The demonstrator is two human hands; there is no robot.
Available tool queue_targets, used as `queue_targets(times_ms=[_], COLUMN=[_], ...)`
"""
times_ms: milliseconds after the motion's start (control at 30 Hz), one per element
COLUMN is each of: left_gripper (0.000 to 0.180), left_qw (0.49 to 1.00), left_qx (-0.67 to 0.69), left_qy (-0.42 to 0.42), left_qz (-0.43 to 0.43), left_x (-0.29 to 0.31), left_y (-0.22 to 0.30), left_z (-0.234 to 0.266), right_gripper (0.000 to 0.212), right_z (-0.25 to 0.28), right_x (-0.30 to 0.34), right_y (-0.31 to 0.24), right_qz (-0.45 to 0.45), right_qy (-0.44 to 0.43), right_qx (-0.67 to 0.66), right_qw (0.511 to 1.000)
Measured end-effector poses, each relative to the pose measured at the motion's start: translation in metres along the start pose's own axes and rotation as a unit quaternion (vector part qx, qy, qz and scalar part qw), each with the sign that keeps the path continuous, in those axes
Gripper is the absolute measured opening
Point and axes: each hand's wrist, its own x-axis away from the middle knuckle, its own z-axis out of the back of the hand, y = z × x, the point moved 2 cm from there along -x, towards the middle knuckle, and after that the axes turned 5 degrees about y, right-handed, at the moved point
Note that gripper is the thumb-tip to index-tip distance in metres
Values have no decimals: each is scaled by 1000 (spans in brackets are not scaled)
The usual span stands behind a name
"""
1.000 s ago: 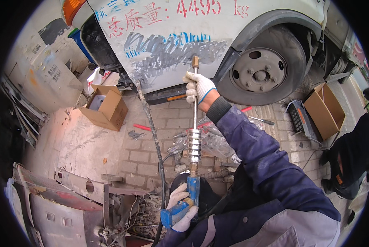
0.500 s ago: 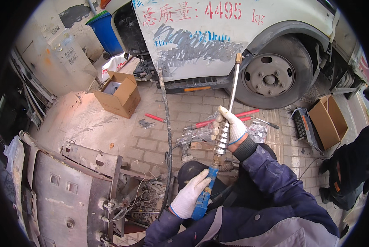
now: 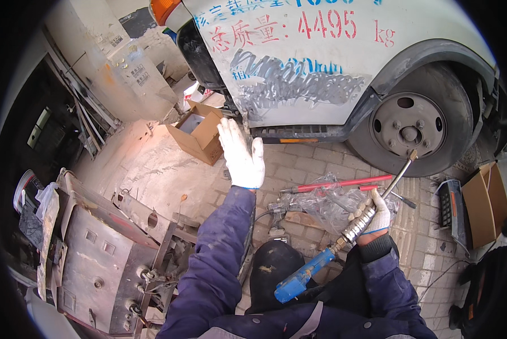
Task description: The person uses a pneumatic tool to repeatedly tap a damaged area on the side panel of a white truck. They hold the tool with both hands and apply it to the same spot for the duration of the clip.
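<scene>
My right hand (image 3: 379,219), in a white glove, is wrapped round the ribbed metal part of a long tool with a blue handle (image 3: 305,276). The tool slants from my lap up to the right, and its brass-coloured tip (image 3: 413,155) appears in front of the wheel (image 3: 410,127); whether they touch I cannot tell. My left hand (image 3: 241,155), also gloved, is raised with its fingers straight and the thumb apart. It holds nothing. Behind it, partly covered, an open cardboard box (image 3: 200,134) stands on the ground.
A white truck side (image 3: 299,107) rises ahead. Red bars (image 3: 344,183) and clear plastic wrap (image 3: 327,206) lie on the paving. At left is a worn metal frame (image 3: 112,254) with loose wiring. Another open box (image 3: 485,203) stands at right beside a dark slotted part (image 3: 452,209). Someone's dark clothing shows far right.
My left hand has let go of the blue handle and moved up and forward. The tool has tilted right in my right hand, which moved right and lower. The view has shifted.
</scene>
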Motion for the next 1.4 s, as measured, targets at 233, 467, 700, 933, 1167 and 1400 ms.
queue_targets(times_ms=[233, 467, 700, 933, 1167, 1400], left_gripper=[96, 107, 108, 96, 103, 106], left_qw=[983, 969, 947, 966, 971, 945], left_qx=[-81, -85, -154, -125, -133, -178], left_qy=[160, 198, 47, 186, 173, 130], left_qz=[-49, -122, -279, -128, -94, -240], left_x=[-193, -196, -186, -303, -286, -254], left_y=[-5, 48, 86, 7, 21, 61], left_z=[-102, -149, -157, -73, -81, -104], right_gripper=[34, 34, 41, 39, 40, 47], right_z=[29, 47, 44, 52, 49, 54], right_x=[-30, -78, -135, -167, -179, -178], right_y=[-67, -107, -98, -96, -88, -88], right_qz=[34, 32, -19, -14, -27, -31], right_qy=[11, 5, 62, 60, 50, -6], right_qx=[-56, -54, -21, -9, -29, -24], right_qw=[998, 998, 998, 998, 998, 999])
